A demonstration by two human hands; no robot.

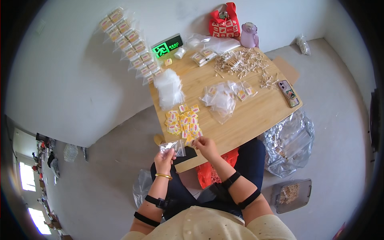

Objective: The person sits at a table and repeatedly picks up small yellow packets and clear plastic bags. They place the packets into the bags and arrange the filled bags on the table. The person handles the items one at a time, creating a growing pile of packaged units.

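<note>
My left hand (164, 161) is closed on the edge of a small clear plastic bag (176, 147), held just off the near-left edge of the table. My right hand (207, 148) is beside it, thumb and fingers pinched at a small yellow-and-white card (189, 141) by the near end of the card pile. That pile of loose yellow-and-white cards (189, 123) lies just beyond both hands. Past it rests a stack of clear plastic bags (168, 89). Bags with cards in them (224, 98) are heaped at the table's middle.
Loose cotton swabs (240, 62) cover the far right of the wooden table (248, 116); a phone (288, 93) lies at its right edge. A lit green sign (167, 45), a red bag (225, 24) and a purple container (249, 35) stand behind. Filled packs (130, 42) hang left.
</note>
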